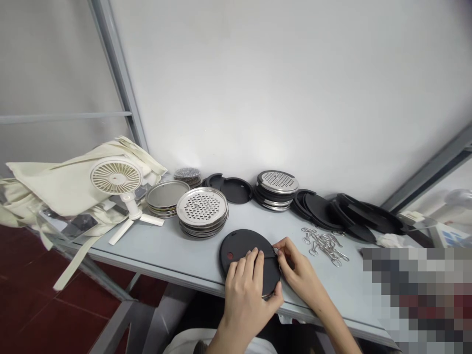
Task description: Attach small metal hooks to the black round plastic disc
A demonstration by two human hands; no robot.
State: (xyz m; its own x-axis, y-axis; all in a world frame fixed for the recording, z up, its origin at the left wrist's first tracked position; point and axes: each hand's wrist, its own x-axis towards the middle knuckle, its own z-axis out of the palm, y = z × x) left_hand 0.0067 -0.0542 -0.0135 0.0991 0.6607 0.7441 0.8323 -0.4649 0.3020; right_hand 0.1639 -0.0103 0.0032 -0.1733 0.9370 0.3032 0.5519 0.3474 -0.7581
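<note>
A round black disc-shaped case (241,240), with a small red spot on its face, lies near the table's front edge. My left hand (245,285) rests across it, fingers over the top and thumb against the near right rim, holding it down. At the disc's right edge, my right hand (300,275) pinches a small shiny metal piece (276,250) between thumb and forefinger; most of it is hidden by the fingers. Several thin metal wire clips (324,243) lie loose in a heap to the right of that hand.
Stacked perforated metal grater discs (202,206) and plain metal discs (167,194) stand on the left. Farther back is a pile topped by a grater disc in a black frame (278,182). Black round parts (320,209) lean rightward. A white fan (117,177) stands by cream cloth (62,179).
</note>
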